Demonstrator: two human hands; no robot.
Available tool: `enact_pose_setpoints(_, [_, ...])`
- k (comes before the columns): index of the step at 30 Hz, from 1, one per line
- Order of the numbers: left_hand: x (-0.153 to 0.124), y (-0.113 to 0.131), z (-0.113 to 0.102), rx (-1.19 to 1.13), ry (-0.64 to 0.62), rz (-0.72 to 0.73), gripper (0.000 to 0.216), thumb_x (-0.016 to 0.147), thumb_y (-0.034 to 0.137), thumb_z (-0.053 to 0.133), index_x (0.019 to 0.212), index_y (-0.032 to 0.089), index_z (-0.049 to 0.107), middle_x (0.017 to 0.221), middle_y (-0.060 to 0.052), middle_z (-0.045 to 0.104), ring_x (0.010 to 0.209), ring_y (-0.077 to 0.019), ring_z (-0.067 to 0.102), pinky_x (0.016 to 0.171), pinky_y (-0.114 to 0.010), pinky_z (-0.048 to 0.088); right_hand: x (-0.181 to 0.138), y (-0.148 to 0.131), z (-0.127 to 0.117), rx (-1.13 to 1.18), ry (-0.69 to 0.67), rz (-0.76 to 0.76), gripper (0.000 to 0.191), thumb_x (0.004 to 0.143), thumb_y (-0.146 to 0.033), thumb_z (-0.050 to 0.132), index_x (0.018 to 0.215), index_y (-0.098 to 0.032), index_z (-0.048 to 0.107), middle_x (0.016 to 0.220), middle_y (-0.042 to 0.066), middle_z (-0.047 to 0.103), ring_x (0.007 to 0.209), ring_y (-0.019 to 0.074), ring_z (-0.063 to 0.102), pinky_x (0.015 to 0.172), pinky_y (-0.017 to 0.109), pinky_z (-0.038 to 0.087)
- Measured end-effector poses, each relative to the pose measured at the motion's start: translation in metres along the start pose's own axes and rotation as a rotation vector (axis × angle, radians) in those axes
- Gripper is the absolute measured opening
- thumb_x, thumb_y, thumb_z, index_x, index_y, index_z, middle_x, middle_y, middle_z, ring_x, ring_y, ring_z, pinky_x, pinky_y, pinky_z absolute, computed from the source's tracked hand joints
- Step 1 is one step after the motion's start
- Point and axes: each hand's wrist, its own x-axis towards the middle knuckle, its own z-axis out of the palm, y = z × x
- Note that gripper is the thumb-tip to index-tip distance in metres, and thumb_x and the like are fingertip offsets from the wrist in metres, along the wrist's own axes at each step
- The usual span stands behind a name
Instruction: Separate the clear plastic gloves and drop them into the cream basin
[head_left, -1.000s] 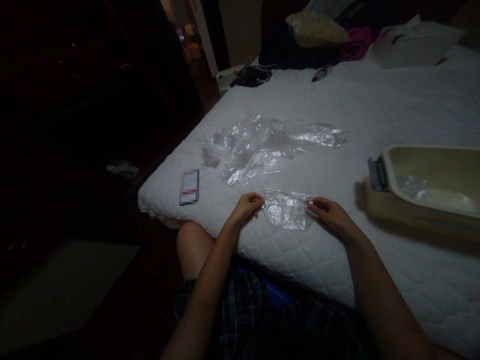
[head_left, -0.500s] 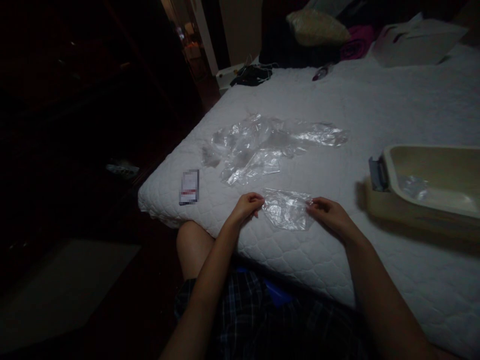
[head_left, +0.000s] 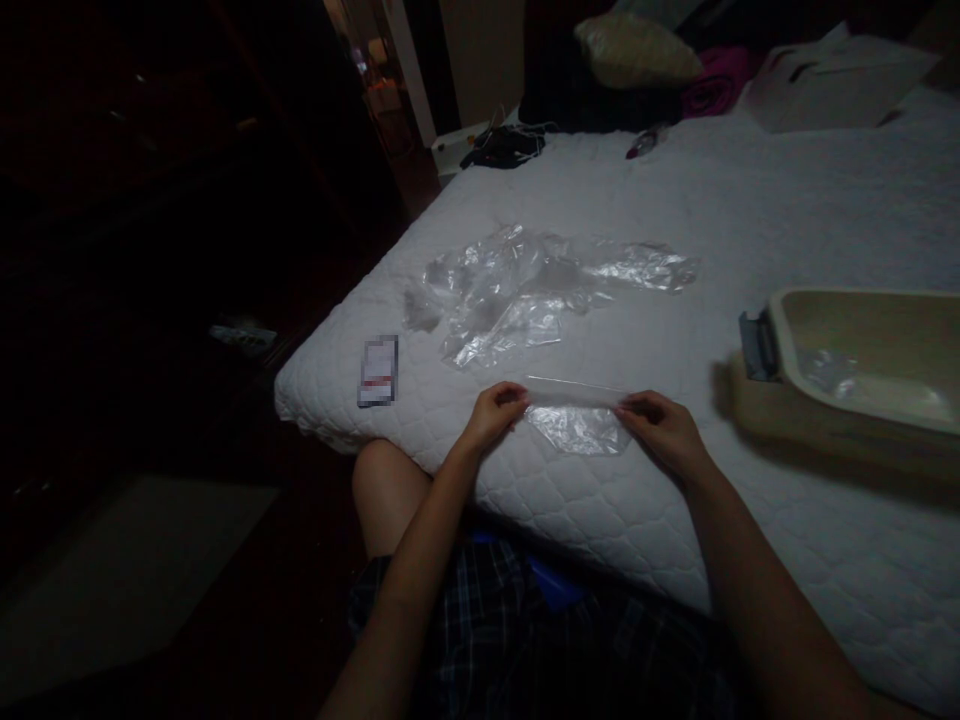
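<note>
Between my hands a clear plastic bag is stretched just above the white quilted bed cover. My left hand pinches its left side, and my right hand pinches the right side. The upper strip of the bag is pulled straight and taut, while the lower part looks crinkled. Beyond it, a loose spread of crumpled clear plastic bags lies on the bed.
A cream plastic bin with a grey latch stands to the right, with some clear plastic inside. Left of my hands lies a phone-like rectangle, its face blurred. At the back are a white box and a filled bag.
The bag's upper part has been drawn straight and smooth between my fingers, where it was crinkled before. Both hands have stayed nearly in place, still gripping it.
</note>
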Motion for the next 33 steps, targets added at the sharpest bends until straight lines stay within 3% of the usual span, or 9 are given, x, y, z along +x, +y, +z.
enact_pose_setpoints(6, [0.001, -0.009, 0.003, 0.021, 0.051, 0.104, 0.033, 0.064, 0.03, 0.07, 0.093, 0.014, 0.063, 0.073, 0.0, 0.057, 0.054, -0.0056, 0.047, 0.046, -0.016, 0.036, 0.001, 0.003, 0.002, 0.049, 0.046, -0.064, 0.023, 0.064, -0.037, 0.068, 0.076, -0.018, 0.061, 0.077, 0.004, 0.064, 0.071, 0.0177, 0.06, 0.064, 0.032, 0.048])
enact_pose_setpoints(10, [0.001, -0.008, 0.004, 0.059, 0.056, 0.167, 0.033, 0.065, 0.024, 0.068, 0.097, 0.015, 0.065, 0.073, 0.001, 0.058, 0.059, -0.007, 0.049, 0.053, -0.018, 0.037, 0.002, 0.005, 0.001, 0.031, 0.05, -0.092, 0.019, 0.065, -0.033, 0.066, 0.075, -0.018, 0.062, 0.072, 0.002, 0.062, 0.065, 0.0158, 0.058, 0.059, 0.029, 0.047])
enact_pose_setpoints(15, [0.003, -0.007, 0.0, 0.14, 0.034, 0.276, 0.009, 0.062, 0.013, 0.062, 0.069, 0.015, 0.067, 0.072, 0.0, 0.058, 0.068, -0.0098, 0.053, 0.059, -0.02, 0.039, 0.001, 0.001, -0.001, 0.036, 0.016, -0.135, 0.01, 0.065, -0.026, 0.064, 0.07, -0.018, 0.063, 0.075, 0.003, 0.061, 0.067, 0.0158, 0.058, 0.063, 0.03, 0.048])
enact_pose_setpoints(19, [0.004, -0.008, 0.0, 0.148, 0.037, 0.284, 0.008, 0.061, 0.011, 0.059, 0.065, 0.015, 0.065, 0.073, -0.001, 0.058, 0.07, -0.0111, 0.054, 0.058, -0.02, 0.038, -0.001, 0.0, -0.002, 0.059, 0.016, -0.194, 0.006, 0.067, -0.022, 0.061, 0.07, -0.018, 0.064, 0.077, 0.003, 0.061, 0.073, 0.0166, 0.059, 0.068, 0.031, 0.048])
enact_pose_setpoints(26, [0.003, -0.01, -0.001, 0.156, 0.03, 0.34, 0.01, 0.064, 0.01, 0.059, 0.066, 0.016, 0.066, 0.074, -0.001, 0.058, 0.07, -0.0111, 0.053, 0.058, -0.02, 0.038, -0.005, -0.001, -0.003, 0.05, 0.016, -0.255, 0.015, 0.066, -0.012, 0.053, 0.072, -0.02, 0.063, 0.078, 0.002, 0.061, 0.076, 0.0164, 0.059, 0.07, 0.031, 0.048])
enact_pose_setpoints(33, [-0.006, -0.009, -0.002, 0.26, -0.008, 0.459, 0.025, 0.061, 0.001, 0.053, 0.068, 0.018, 0.069, 0.077, -0.001, 0.059, 0.074, -0.012, 0.056, 0.064, -0.023, 0.043, -0.015, 0.0, -0.003, -0.126, 0.083, -0.39, 0.024, 0.066, -0.008, 0.046, 0.072, -0.02, 0.066, 0.089, 0.005, 0.063, 0.08, 0.0178, 0.06, 0.065, 0.031, 0.048])
